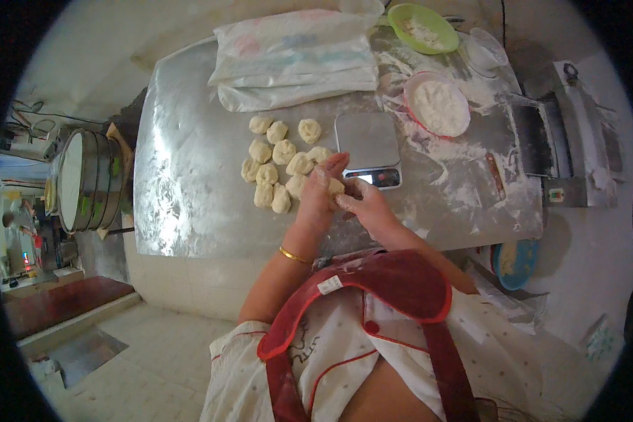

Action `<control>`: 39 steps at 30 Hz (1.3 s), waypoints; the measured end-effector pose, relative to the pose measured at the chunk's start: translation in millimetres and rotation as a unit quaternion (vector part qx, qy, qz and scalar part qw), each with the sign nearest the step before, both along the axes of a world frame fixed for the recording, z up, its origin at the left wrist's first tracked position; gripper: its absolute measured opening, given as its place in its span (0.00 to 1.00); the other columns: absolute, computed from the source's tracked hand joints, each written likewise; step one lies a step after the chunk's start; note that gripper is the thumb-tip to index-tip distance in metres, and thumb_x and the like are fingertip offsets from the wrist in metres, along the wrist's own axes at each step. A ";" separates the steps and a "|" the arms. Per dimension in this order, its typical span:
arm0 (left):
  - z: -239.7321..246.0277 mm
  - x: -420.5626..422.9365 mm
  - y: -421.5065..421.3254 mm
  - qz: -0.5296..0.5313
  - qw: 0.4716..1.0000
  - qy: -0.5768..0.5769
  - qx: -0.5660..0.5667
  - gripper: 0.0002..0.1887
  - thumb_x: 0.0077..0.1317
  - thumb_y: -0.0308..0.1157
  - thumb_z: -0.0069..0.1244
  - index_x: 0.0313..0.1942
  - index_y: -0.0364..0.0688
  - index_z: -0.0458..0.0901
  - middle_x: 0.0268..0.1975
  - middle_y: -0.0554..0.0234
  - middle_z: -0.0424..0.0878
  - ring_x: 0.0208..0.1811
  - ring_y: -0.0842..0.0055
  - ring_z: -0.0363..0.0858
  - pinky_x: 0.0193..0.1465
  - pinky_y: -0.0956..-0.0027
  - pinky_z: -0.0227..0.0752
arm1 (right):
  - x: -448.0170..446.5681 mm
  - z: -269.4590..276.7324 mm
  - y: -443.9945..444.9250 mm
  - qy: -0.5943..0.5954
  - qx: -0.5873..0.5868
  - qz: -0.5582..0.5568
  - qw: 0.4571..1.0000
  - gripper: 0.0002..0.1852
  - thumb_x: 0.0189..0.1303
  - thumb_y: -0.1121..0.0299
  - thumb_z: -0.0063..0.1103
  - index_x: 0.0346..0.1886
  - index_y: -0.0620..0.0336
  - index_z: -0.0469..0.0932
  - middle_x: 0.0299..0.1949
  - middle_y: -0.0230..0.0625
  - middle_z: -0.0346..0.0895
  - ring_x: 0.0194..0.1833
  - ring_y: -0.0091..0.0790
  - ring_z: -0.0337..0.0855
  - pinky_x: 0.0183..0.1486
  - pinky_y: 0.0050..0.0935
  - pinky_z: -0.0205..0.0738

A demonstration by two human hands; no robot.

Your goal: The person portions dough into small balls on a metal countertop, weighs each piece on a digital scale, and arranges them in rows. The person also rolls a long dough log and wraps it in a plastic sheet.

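A small piece of dough (pixel 336 186) is held between my two hands over the metal worktable, just below the digital scale (pixel 368 140). My left hand (pixel 319 192), with a gold bangle on its wrist, has its palm and fingers against the dough's left side. From the right, my right hand (pixel 366 203) grips the same piece with thumb and fingers. Several pale dough balls (pixel 284 152) lie grouped left of my hands, and one sits a little apart (pixel 309 131) near the scale. The scale's plate bears nothing, and its display is lit.
A pink-rimmed bowl of flour (pixel 438 105) stands right of the scale, with a green bowl (pixel 423 29) behind it. A folded plastic sack (pixel 295 58) lies along the back. A scraper (pixel 495 176) rests on the floured right side, near a metal machine (pixel 575 142).
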State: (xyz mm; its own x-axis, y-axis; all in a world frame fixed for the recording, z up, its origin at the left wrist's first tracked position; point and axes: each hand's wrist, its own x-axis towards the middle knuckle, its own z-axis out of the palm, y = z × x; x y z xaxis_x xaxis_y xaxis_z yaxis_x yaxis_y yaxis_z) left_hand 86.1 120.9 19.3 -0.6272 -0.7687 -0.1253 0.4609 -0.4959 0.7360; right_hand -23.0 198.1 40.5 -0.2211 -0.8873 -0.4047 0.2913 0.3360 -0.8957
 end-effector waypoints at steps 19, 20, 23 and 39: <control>-15.8 54.2 -0.8 0.096 0.973 -0.185 0.102 0.14 0.70 0.32 0.44 0.50 0.33 0.74 0.41 0.58 0.82 0.39 0.75 0.80 0.47 0.69 0.74 | -91.6 -52.2 -23.9 0.484 -0.029 -0.049 0.873 0.17 0.51 0.59 0.66 0.41 0.58 0.79 0.37 0.41 0.80 0.40 0.46 0.80 0.43 0.41 0.73; -17.9 55.1 -1.6 0.096 0.973 -0.182 0.104 0.13 0.69 0.31 0.45 0.49 0.33 0.74 0.40 0.58 0.82 0.38 0.76 0.79 0.46 0.69 0.74 | -94.5 -48.5 -13.0 0.520 0.005 0.011 0.854 0.17 0.52 0.58 0.65 0.41 0.57 0.79 0.37 0.41 0.80 0.40 0.47 0.80 0.43 0.42 0.73; -22.5 56.0 -3.6 0.098 0.970 -0.194 0.108 0.12 0.69 0.30 0.46 0.48 0.34 0.75 0.39 0.60 0.81 0.36 0.77 0.78 0.45 0.70 0.74 | -87.2 -44.3 24.5 0.482 0.085 0.191 0.851 0.19 0.51 0.58 0.66 0.43 0.58 0.79 0.42 0.44 0.75 0.34 0.42 0.80 0.40 0.39 0.75; -29.7 59.3 3.7 0.080 0.963 -0.231 0.112 0.12 0.67 0.29 0.47 0.48 0.34 0.75 0.40 0.59 0.82 0.39 0.73 0.80 0.46 0.71 0.74 | -76.1 -65.4 39.4 0.235 0.001 -0.042 0.971 0.13 0.58 0.70 0.61 0.46 0.60 0.76 0.32 0.34 0.81 0.29 0.26 0.78 0.32 0.25 0.72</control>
